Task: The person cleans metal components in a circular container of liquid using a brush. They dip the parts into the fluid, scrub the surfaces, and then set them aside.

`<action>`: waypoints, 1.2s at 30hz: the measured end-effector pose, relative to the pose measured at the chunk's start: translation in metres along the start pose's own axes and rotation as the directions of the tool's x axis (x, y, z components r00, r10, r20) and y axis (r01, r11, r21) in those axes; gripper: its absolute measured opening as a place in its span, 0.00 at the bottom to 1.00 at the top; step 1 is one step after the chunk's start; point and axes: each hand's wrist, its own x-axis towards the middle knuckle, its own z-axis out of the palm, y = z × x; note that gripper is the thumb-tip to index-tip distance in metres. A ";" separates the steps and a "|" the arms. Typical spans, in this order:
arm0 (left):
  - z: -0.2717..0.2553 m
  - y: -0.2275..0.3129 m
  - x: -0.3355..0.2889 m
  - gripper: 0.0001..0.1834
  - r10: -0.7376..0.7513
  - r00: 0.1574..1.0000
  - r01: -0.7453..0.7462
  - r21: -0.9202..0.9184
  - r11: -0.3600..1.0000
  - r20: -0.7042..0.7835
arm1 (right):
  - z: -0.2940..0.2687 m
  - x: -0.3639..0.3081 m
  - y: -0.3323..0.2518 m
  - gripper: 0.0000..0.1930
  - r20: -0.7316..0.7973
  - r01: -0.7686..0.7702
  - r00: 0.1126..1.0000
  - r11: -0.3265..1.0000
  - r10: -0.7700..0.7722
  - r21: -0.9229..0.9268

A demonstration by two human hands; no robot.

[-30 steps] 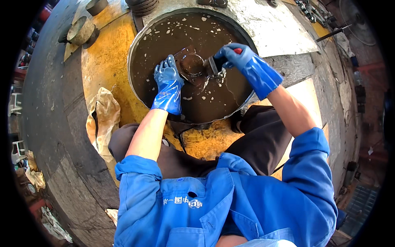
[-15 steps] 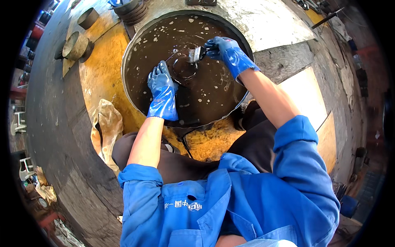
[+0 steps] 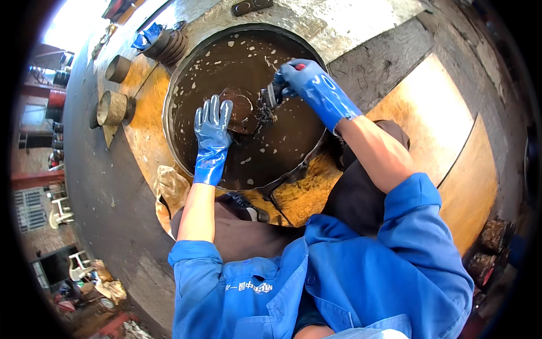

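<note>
Midway between the side rims of the round basin, the ringed brown plate is best steadied by the left hand, fingers outstretched, any grip unclear, while the brush, clenched in the right hand, is worked evenly across.

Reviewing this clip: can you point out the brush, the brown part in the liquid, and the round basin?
Brush (image 3: 271, 96): head view, on its broad head.
Brown part (image 3: 242, 107): head view, middle of its visible face.
Round basin (image 3: 167, 116): head view, left rim.
</note>
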 end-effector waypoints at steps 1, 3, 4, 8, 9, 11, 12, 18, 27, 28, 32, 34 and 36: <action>0.001 -0.002 0.002 0.40 0.064 0.998 -0.064 -0.004 0.998 -0.009 | 0.004 0.002 -0.002 0.14 -0.010 -0.067 0.998 0.996 0.068 0.056; -0.010 0.006 0.015 0.38 0.163 0.987 -0.162 -0.062 0.985 0.010 | 0.001 0.014 -0.006 0.16 -0.013 -0.041 0.999 0.994 0.040 -0.099; -0.012 0.010 0.021 0.37 0.227 0.974 -0.224 -0.092 0.970 0.024 | -0.002 0.017 -0.006 0.16 -0.028 -0.035 0.999 0.993 0.032 -0.112; -0.021 0.027 0.040 0.32 0.348 0.936 -0.336 -0.164 0.927 0.050 | -0.013 0.029 -0.008 0.18 -0.052 -0.011 0.999 0.994 0.005 -0.108; -0.022 0.031 0.044 0.31 0.354 0.934 -0.342 -0.178 0.923 0.040 | -0.017 0.033 -0.006 0.17 -0.058 0.001 0.998 0.995 -0.006 -0.095; -0.031 0.033 0.059 0.29 0.326 0.944 -0.310 -0.212 0.927 0.047 | -0.023 0.037 -0.006 0.18 -0.102 0.019 0.994 0.997 -0.027 -0.077; -0.037 0.033 0.070 0.29 0.273 0.957 -0.241 -0.261 0.935 0.094 | -0.028 0.033 -0.013 0.15 -0.100 0.027 0.995 0.999 -0.031 -0.045; -0.045 0.019 0.115 0.23 -0.069 0.977 0.135 -0.334 0.933 0.203 | -0.044 0.028 -0.019 0.17 -0.204 0.037 0.978 0.999 -0.044 -0.036; -0.090 -0.007 0.115 0.19 -0.598 0.607 0.751 -0.623 0.217 0.524 | -0.039 0.049 -0.012 0.16 -0.151 0.074 0.987 0.984 -0.049 0.163; -0.079 -0.021 0.103 0.18 -0.605 0.606 0.757 -0.608 0.240 0.516 | -0.034 0.047 -0.012 0.16 -0.117 0.064 0.992 0.981 -0.042 0.184; -0.041 -0.047 0.051 0.16 -0.625 0.465 0.784 -0.620 -0.038 0.627 | -0.004 0.018 -0.021 0.17 0.067 0.075 0.991 0.904 -0.113 0.421; -0.054 -0.026 0.046 0.14 -0.613 0.388 0.794 -0.587 -0.157 0.688 | 0.011 0.016 -0.014 0.16 0.119 0.064 0.984 0.879 -0.136 0.473; -0.060 -0.019 0.039 0.15 -0.580 0.367 0.792 -0.571 -0.215 0.727 | 0.029 0.017 -0.008 0.15 0.151 0.075 0.975 0.884 -0.161 0.462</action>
